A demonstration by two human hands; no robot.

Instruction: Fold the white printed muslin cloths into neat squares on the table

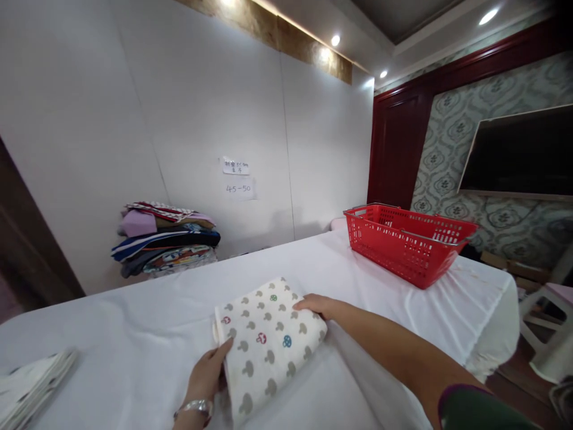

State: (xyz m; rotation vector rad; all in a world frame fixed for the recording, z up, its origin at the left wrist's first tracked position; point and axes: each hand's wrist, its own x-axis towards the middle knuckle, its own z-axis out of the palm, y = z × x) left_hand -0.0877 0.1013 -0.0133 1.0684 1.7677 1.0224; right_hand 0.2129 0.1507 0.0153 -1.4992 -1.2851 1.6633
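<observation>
A folded white cloth (268, 349) printed with grey, red, green and blue mushrooms is held over the white-covered table, tilted toward me. My left hand (208, 373), with a metal watch at its wrist, grips the cloth's left edge, thumb on top and the other fingers mostly hidden beneath. At the upper right edge, my right hand (317, 306) pinches the cloth, its thumb side showing and the rest hidden. Another folded white cloth with dark marks (33, 385) lies at the table's left front.
On the table's far right stands a red plastic basket (403, 248) with metal handles. A stack of folded fabrics (165, 239) sits beyond the back edge at left. Paper notes (239, 188) hang on the white wall. A pale stool (548, 316) is to the right.
</observation>
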